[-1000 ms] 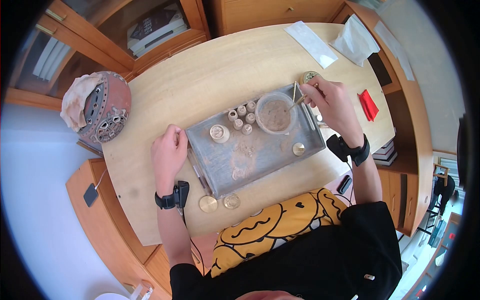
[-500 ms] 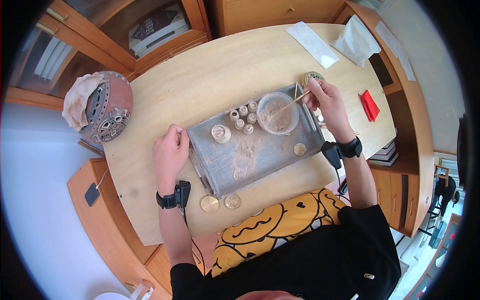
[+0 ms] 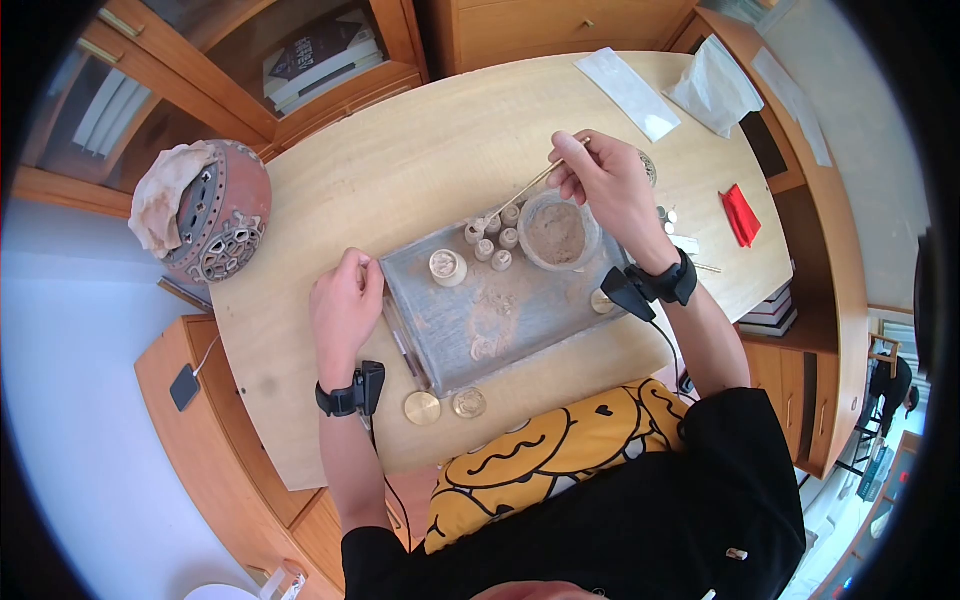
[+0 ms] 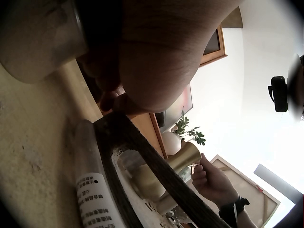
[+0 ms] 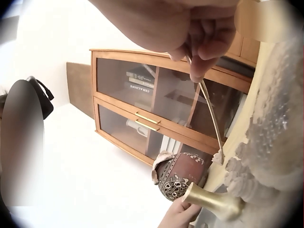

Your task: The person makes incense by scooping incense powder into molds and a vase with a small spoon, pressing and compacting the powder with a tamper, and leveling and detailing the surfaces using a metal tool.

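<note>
My right hand pinches a thin long-handled brass spoon high over the back of the tray. Pale powder clings to its tip, which is right at the mouth of one of several small vials. Beside them stands a bowl holding brown-grey powder. The right wrist view shows the powder clump on the spoon's end. My left hand rests with fingers loosely curled at the left corner of the grey tray. Close to it stands a brass jar filled with powder.
Two round brass lids lie in front of the tray; another disc lies on it. A patterned red-brown pot stands at the left. Papers and a red pouch lie toward the right.
My right hand has moved left, carrying the spoon. Its tip has gone from the powder bowl to over the vials. The left hand has stayed by the tray corner.
</note>
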### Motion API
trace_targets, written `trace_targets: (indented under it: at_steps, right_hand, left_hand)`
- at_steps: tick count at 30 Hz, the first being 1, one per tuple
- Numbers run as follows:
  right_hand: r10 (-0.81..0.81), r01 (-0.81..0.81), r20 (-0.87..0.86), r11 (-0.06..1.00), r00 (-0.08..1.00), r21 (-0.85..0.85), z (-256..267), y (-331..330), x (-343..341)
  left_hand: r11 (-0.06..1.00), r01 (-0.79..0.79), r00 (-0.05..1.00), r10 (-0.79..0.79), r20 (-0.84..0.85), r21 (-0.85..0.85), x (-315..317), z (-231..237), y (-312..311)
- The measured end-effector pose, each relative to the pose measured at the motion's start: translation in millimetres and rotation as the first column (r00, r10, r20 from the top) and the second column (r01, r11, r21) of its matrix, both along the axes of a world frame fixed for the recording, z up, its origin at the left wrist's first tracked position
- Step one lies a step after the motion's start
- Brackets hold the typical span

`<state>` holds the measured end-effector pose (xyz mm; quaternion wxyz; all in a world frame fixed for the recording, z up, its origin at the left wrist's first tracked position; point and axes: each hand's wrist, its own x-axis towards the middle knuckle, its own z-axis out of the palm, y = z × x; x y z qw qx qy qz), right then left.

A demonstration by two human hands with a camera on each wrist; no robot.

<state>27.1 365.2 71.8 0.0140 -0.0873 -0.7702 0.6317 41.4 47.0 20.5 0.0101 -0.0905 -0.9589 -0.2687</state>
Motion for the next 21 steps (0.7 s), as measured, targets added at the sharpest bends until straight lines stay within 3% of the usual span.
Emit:
trace_targets:
  at_steps: [17,21]
  right_hand:
    - [0.076,-0.039,-0.097,0.939,0.992,0.342,34.6,-30.7,0.6]
    - [0.063,-0.007,-0.154,0.941,0.986,0.338,34.9,-23.0,7.2]
  left_hand:
    - [1.0,0.017,1.0,-0.018,-0.006,-0.018,-1.0,0.9,-0.3]
    - [1.0,0.006,1.0,-0.006,-0.004,-0.008,-0.8,0.0,-0.4]
